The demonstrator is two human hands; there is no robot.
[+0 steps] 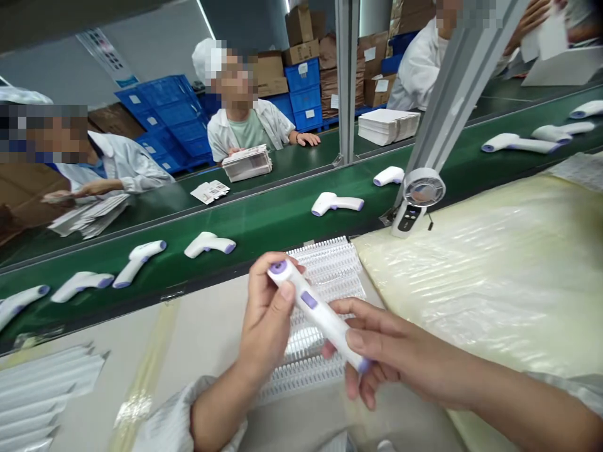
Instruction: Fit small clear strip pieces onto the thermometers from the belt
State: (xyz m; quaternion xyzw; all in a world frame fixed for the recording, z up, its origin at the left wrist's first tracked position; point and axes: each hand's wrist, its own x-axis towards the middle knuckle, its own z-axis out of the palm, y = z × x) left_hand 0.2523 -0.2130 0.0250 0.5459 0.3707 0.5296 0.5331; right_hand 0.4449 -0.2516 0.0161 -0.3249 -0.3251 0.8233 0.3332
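Note:
A white infrared thermometer with purple parts (325, 320) is held between both hands, slanting down to the right above the bench. My left hand (268, 314) grips its upper end, thumb on the white body beside the purple-ringed sensor. Around the lower end, my right hand (391, 351) has its thumb on top and fingers underneath. The purple trigger faces up between the two hands. Beneath them lie sheets of small clear and white labels or strips (325, 270), partly covered by the hands; their exact kind is unclear.
A green conveyor belt (268, 229) runs across, carrying several thermometers (336, 204). A small fan (421, 194) stands by a slanted metal post (461, 88). Plastic-wrapped foam (485, 263) lies right, white sleeves (47, 389) left. Co-workers (245, 125) sit opposite with white boxes (389, 125).

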